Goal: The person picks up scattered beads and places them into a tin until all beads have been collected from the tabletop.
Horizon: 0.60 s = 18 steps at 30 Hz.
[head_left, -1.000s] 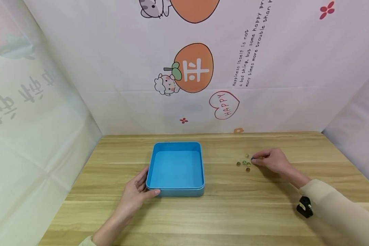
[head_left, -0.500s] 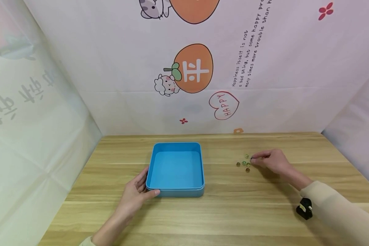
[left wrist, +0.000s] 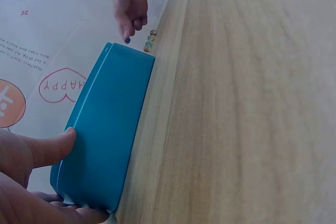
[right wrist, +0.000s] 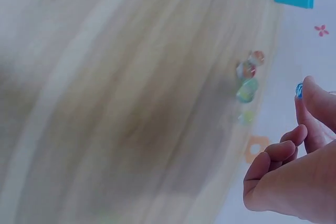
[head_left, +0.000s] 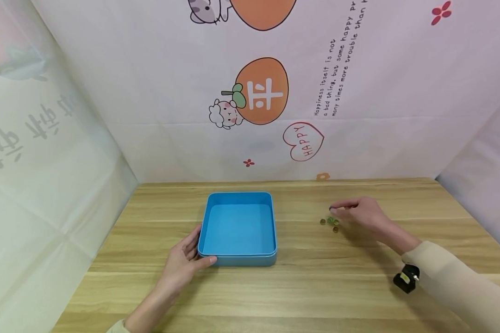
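Note:
My right hand (head_left: pixel 364 215) pinches a small dark blue marble (right wrist: pixel 299 90) between thumb and index finger, raised off the table, while its other fingers curl in. Just below it, several marbles lie in a loose group, among them a brown marble (head_left: pixel 335 229) and a green marble (right wrist: pixel 247 90). My left hand (head_left: pixel 182 263) holds the near left corner of a square blue box (head_left: pixel 238 230). Its thumb lies along the front wall, and the fingers go round the left side, partly hidden. The box stands without a lid, with a bare inside.
The wooden table (head_left: pixel 233 300) ends at a printed white cloth (head_left: pixel 171 152) at the back, with more cloth on both sides. A black device (head_left: pixel 406 278) hangs at my right wrist, below the sleeve.
My right hand has lifted the blue marble and moved slightly left, now passing over the back of the marble group. My left hand and the box have stayed in place.

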Each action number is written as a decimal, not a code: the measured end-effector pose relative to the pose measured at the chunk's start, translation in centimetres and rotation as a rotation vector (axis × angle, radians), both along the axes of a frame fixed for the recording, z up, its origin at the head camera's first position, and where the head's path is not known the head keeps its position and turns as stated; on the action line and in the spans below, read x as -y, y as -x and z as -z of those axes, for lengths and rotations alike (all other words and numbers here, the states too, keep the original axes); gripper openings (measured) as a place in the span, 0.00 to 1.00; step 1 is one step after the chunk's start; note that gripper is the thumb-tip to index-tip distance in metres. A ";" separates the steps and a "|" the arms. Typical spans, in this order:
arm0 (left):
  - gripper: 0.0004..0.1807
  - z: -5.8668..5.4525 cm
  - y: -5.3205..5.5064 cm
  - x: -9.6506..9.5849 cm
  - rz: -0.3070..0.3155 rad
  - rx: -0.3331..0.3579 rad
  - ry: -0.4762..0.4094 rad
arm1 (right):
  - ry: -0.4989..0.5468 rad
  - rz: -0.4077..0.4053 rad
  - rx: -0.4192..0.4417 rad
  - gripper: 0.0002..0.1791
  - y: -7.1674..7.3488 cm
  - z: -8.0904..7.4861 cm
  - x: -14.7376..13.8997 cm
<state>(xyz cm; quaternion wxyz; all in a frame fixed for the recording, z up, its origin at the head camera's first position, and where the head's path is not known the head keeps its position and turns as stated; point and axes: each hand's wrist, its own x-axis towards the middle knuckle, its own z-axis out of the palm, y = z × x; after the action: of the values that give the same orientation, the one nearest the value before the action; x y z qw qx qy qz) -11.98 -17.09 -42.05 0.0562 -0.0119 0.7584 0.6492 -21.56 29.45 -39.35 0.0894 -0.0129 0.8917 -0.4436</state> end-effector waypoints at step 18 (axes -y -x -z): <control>0.52 -0.1 0.1 -0.1 -0.002 0.009 -0.009 | 0.074 -0.066 -0.003 0.24 0.4 -3.3 4.6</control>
<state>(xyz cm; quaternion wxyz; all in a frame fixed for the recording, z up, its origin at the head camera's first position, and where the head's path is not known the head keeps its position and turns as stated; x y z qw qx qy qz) -12.10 -17.00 -41.95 0.0588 -0.0154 0.7551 0.6527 -21.99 24.87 -36.08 0.1021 -0.0461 0.8740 -0.4729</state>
